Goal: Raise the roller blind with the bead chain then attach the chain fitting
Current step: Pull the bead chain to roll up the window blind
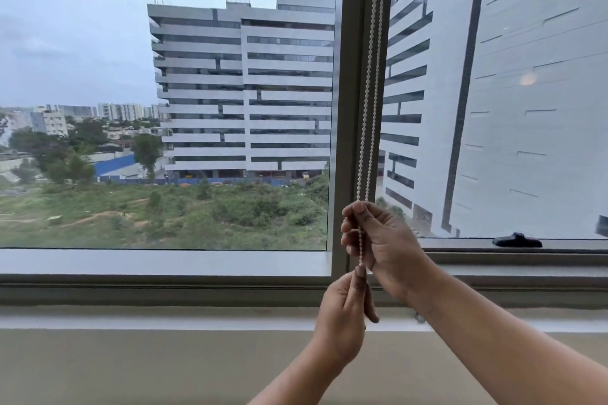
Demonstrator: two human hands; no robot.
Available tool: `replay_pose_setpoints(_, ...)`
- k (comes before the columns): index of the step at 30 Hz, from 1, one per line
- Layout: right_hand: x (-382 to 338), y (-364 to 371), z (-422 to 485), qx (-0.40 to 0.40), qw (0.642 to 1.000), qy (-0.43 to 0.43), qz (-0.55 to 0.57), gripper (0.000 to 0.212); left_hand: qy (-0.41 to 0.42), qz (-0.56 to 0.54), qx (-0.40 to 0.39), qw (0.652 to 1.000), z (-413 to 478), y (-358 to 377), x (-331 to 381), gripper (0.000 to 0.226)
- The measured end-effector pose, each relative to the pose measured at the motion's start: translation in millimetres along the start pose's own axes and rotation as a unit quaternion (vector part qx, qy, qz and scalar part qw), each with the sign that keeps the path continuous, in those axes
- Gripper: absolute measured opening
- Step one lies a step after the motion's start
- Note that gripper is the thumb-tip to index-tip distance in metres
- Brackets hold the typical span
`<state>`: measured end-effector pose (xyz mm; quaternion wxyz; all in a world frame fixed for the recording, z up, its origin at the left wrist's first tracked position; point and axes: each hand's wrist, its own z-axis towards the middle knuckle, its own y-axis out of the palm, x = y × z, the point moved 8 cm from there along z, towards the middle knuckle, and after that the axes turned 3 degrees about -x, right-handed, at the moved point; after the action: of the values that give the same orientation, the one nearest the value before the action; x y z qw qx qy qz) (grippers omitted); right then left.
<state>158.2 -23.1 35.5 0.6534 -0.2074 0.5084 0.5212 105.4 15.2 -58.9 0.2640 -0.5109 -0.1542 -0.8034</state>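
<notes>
No readable text, label, brand, number or sign shows anywhere in the view. The buildings (pixel 243 85) seen through the window, at about 12 o'clock, carry no legible lettering, and any markings on the distant blocks at 9 o'clock are too small to read.

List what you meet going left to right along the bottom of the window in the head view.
Left window pane → left hand → bead chain → right hand → black window handle.
</notes>
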Motion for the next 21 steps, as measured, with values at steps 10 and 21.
replay_pose_setpoints(10,56,-33,-25,0.064,0.990,0.020,-0.125,0.013,-0.027,0.055,-0.007,0.998,-23,-18,-44,0.014)
replay_pose_setpoints(21,101,-53,-57,0.110,0.969,0.035,-0.220,0.019,-0.096,-0.015,0.002,0.995,-37,-24,-76,0.024)
